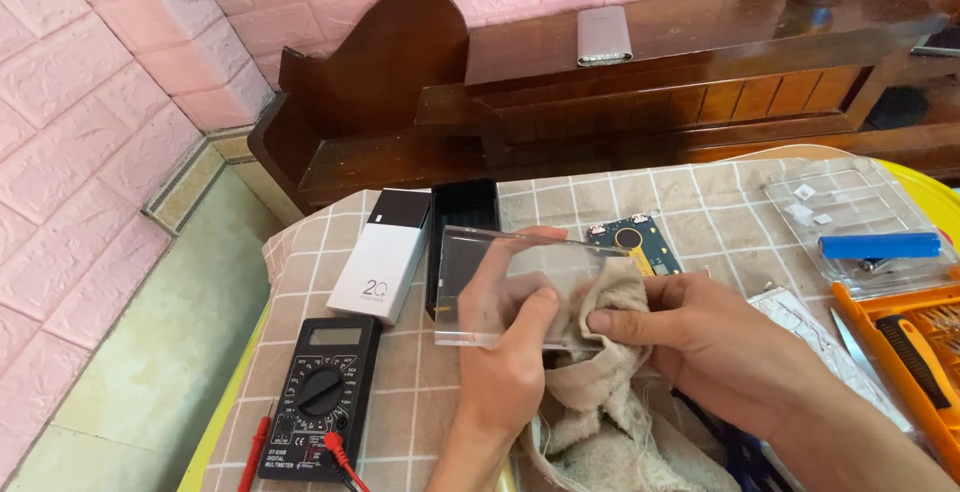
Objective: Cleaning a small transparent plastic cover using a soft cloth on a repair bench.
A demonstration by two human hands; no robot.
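My left hand [510, 352] grips a clear plastic rectangular cover [480, 282] by its lower edge, holding it upright over the table. My right hand [690, 337] presses a beige cloth [610, 392] against the right part of that clear cover. The cloth hangs down between my two hands. Behind the cover lies a small blue circuit board [640, 240] with a yellow disc on it.
On the checked tablecloth [700, 202] lie a white power bank [380, 257], a black case [463, 214], a black multimeter [320, 392] with red leads, a clear tray [860, 222] holding a blue cylinder [880, 245], and an orange tool kit [915, 347]. A dark wooden bench [620, 82] stands behind.
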